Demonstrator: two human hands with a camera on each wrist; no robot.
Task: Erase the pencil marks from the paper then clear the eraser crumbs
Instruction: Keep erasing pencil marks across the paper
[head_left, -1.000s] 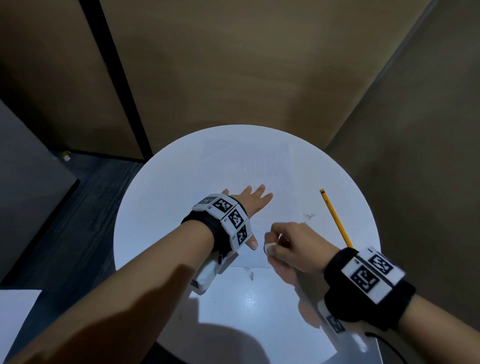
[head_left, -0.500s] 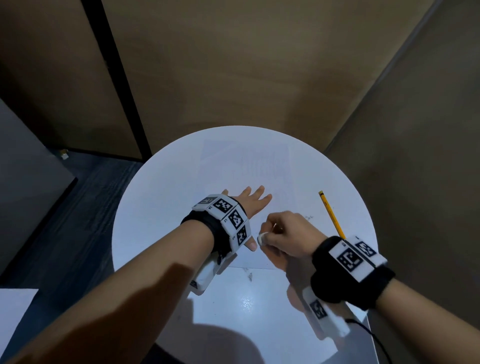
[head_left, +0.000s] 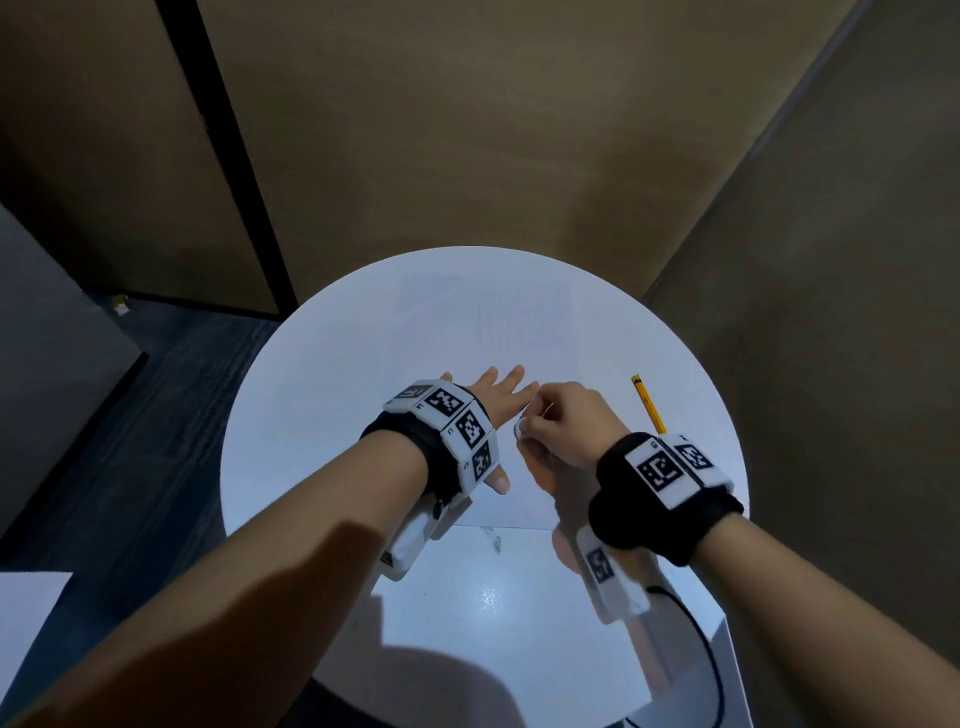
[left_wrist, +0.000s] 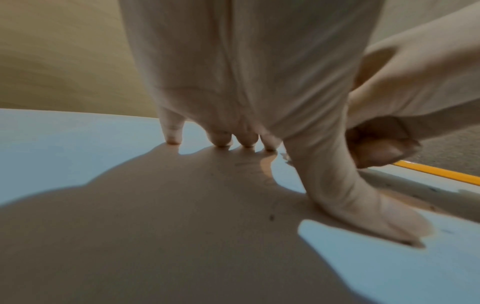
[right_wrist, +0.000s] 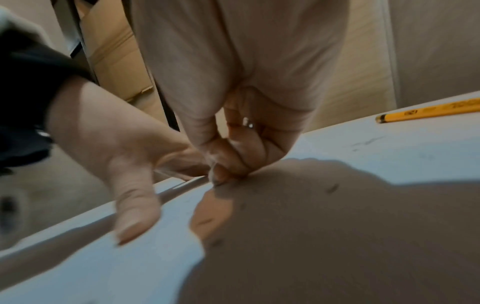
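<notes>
A white sheet of paper (head_left: 493, 332) lies on a round white table (head_left: 291, 426). My left hand (head_left: 498, 395) lies flat on the paper with fingers spread; the left wrist view shows its fingertips (left_wrist: 221, 140) and thumb pressing down. Just to its right, my right hand (head_left: 558, 421) pinches a small white eraser (head_left: 519, 428) against the paper; the fingers hide most of it. In the right wrist view the curled fingers (right_wrist: 228, 162) meet the sheet. Dark eraser crumbs (head_left: 496, 543) lie by the paper's near edge, with more crumbs (right_wrist: 332, 188) near the hand. Faint grey marks (right_wrist: 366, 142) remain.
A yellow pencil (head_left: 647, 402) lies on the table to the right of my right hand, also in the right wrist view as the pencil (right_wrist: 428, 112). Brown walls stand close behind and to the right. A black cable (head_left: 701, 639) trails from my right wrist.
My right hand has slid with the eraser away from me and slightly left, up the paper, until it is next to the left fingertips. The left hand has stayed flat in place.
</notes>
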